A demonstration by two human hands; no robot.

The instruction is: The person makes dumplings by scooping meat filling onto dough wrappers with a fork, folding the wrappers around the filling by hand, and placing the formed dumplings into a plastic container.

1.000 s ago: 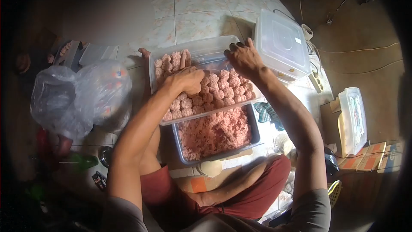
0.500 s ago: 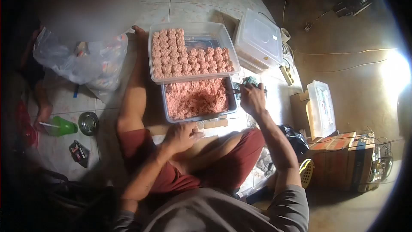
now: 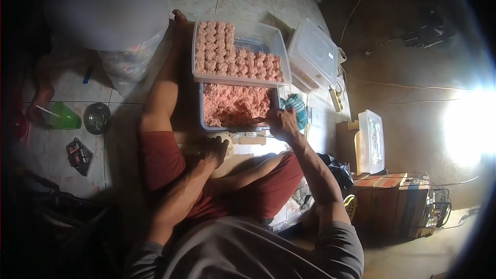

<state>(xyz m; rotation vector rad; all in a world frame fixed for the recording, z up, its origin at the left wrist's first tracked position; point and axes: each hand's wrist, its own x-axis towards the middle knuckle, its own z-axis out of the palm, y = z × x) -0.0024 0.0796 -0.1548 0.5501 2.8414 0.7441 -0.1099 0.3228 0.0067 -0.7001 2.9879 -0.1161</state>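
My right hand (image 3: 284,124) is closed round a fork (image 3: 257,121), its tines at the front right of the pink minced mixture (image 3: 232,101). That mixture fills much of a blue-rimmed tub (image 3: 202,108). Across the tub's far part sits a clear plastic container (image 3: 194,72), holding rows of pink lumpy balls (image 3: 214,46) along its left and near sides. My left hand (image 3: 213,152) is closed in front of the tub, against a pale rounded thing (image 3: 226,142) whose kind I cannot make out. A teal cloth (image 3: 299,111) lies beside my right hand.
Lidded clear boxes (image 3: 315,46) stand at the right, near a power strip (image 3: 337,99). To the left are a green cup (image 3: 67,116), a glass ashtray (image 3: 97,118) and another person's hand (image 3: 44,93). A cardboard box (image 3: 387,201) stands at the lower right.
My right hand has moved left and nearer me, bringing the fork to the tub's front right. My left hand has turned and now meets the pale rounded thing. The camera view has shifted.
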